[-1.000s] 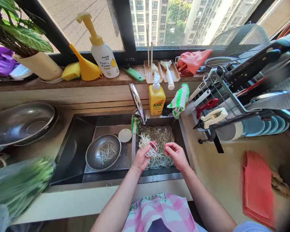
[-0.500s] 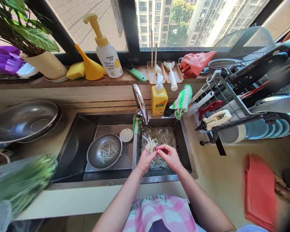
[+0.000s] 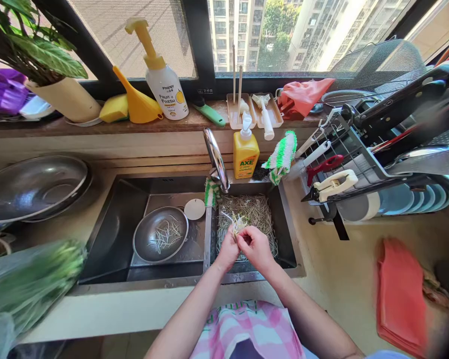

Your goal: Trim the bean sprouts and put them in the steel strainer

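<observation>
A bunch of pale sprouts [image 3: 238, 222] was grasped in the left hand [image 3: 228, 250], with its loose ends fanned out above the fingers. The right hand [image 3: 259, 248] was brought against the left, its thumb and forefinger pinched together at the base of the bunch; whether a strand was gripped between them could not be told. Both hands were held over the right compartment [image 3: 290, 244] of the sink, above a thick spread of sprouts [image 3: 262, 214] that was partly hidden by them.

In the left compartment [image 3: 108, 239], more sprouts were held in a metal bowl [image 3: 141, 239], and a round white disc [image 3: 194, 209] was seen just beside its rim. A green-and-white cloth [image 3: 210, 192] was draped at the divider's far end, near the faucet [image 3: 215, 154]. Behind the right compartment, a yellow bottle [image 3: 246, 154] was stood upright, with a striped cloth [image 3: 282, 154] to its right. Large metal pans [image 3: 33, 187] were stacked on the counter [image 3: 134, 309], left of the sink, and bagged greens [image 3: 37, 279] were placed nearer the front.
</observation>
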Available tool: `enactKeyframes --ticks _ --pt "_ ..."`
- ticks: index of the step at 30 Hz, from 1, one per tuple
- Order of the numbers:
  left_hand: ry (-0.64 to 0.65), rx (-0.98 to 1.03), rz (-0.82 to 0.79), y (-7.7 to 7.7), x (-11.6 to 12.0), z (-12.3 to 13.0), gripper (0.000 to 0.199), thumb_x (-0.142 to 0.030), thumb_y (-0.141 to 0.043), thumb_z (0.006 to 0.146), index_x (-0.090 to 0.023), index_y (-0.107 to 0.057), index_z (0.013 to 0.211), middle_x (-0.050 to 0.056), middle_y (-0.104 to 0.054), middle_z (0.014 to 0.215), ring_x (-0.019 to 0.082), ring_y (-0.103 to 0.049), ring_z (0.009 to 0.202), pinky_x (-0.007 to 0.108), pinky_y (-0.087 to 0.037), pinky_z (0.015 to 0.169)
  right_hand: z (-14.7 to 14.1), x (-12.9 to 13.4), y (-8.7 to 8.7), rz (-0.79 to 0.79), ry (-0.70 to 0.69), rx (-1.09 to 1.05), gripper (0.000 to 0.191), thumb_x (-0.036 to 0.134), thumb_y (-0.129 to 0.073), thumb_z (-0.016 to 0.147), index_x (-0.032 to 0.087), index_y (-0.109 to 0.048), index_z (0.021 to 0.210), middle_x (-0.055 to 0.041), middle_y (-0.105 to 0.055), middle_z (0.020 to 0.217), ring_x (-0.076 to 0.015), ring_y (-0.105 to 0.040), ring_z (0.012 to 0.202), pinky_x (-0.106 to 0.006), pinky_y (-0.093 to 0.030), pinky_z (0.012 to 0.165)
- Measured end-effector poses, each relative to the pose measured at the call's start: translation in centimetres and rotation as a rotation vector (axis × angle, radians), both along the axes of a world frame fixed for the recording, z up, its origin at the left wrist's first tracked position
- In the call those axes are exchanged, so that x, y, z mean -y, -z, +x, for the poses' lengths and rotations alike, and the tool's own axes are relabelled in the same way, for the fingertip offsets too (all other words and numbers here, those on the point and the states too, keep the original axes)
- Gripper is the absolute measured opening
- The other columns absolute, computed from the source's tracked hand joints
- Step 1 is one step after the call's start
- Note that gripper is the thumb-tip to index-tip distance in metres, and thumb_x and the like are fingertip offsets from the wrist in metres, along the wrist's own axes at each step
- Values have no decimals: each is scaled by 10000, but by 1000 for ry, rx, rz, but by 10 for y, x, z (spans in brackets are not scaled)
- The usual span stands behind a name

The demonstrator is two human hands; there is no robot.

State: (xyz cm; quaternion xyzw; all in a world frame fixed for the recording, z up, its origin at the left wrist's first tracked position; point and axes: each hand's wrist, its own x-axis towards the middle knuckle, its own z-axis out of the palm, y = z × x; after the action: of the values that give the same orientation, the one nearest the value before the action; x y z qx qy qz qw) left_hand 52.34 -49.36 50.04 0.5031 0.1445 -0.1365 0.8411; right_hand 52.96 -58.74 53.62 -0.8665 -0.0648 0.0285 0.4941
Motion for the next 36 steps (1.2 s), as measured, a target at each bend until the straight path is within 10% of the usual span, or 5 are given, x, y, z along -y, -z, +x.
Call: enactKeyframes --ticks 25,36 --pt "23 -116 -228 -3 -8 -1 326 -185 -648 639 -137 -585 955 61 -613 912 162 -562 856 314 -381 844 7 21 12 184 51 -202 22 166 -460 649 186 -467 654 34 -515 595 -98 -477 535 -186 -345 500" --pt "-13 -79 -60 -5 -3 2 301 -251 -657 636 -123 -584 899 62 -624 860 164 -564 816 298 -399 802 8 17 3 116 -8 -45 161 171 -455 734 173 -596 813 -27 -622 759 -130 -557 665 -233 -428 618"
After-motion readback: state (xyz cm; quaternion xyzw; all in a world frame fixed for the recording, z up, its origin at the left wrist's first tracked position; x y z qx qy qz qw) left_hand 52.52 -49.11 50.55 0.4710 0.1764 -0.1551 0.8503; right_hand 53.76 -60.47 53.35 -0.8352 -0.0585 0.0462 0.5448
